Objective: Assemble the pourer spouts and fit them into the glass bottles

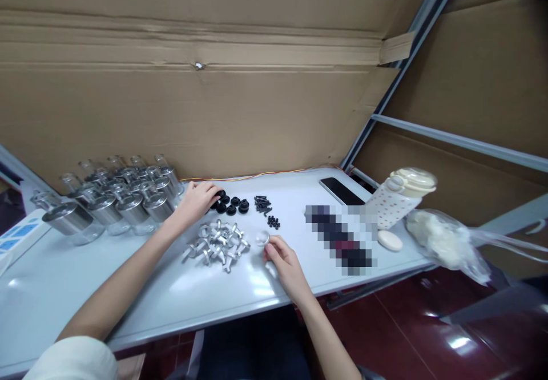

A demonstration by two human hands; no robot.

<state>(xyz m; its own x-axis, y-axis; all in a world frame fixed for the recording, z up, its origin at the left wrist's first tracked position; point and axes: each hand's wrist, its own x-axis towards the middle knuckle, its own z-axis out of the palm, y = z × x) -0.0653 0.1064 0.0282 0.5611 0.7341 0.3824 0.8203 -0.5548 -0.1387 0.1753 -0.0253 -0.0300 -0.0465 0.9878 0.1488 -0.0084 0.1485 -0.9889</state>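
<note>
My left hand [197,202] reaches to the back of the table, its fingers bent over a black round cap [221,194] at the left of a group of black caps [234,205]. The fingertips are partly hidden. My right hand [286,261] is closed around a small piece with a shiny, pale round end [261,238], held just above the tabletop; a whitish stem shows below the fingers. Between my hands lies a heap of silver flanged fittings [219,244]. Black screw-like pins [262,203] and tiny black rings [273,222] lie behind my right hand.
Several glass-and-metal bottles [128,206] crowd the left, near a white-and-blue box [19,236]. On the right are a phone [341,190], a blurred-out object, a dotted flask [396,200], a white oval item [390,241] and a plastic bag [443,240]. Cardboard [257,123] stands behind.
</note>
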